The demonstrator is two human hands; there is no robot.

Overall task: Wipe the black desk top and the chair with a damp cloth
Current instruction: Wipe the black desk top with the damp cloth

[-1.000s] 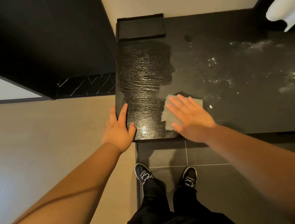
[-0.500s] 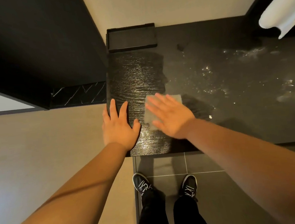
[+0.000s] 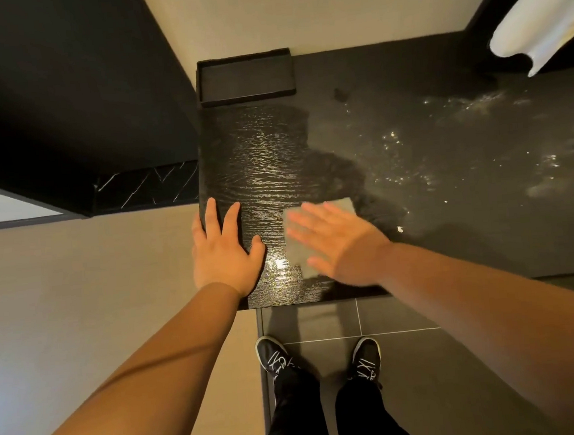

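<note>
The black desk top (image 3: 452,238) runs from the left wall corner to the right edge of the view. Its left part (image 3: 267,164) shines wet with the wood grain showing; the right part is dull with pale dust specks. My right hand (image 3: 336,244) lies flat, fingers spread, pressing a grey cloth (image 3: 297,254) onto the desk near its front edge. The cloth shows beyond the fingertips and under the palm. My left hand (image 3: 224,249) rests flat and open on the desk's front left corner. No chair is in view.
A shallow black tray (image 3: 245,78) stands at the desk's back left against the beige wall. A white rounded object (image 3: 537,15) hangs at the top right. A black wall panel (image 3: 63,97) flanks the left. My feet (image 3: 320,359) stand on grey tiles below.
My right hand slid the cloth left and then back to the right along the front edge, widening the wet patch. My left hand stayed on the corner.
</note>
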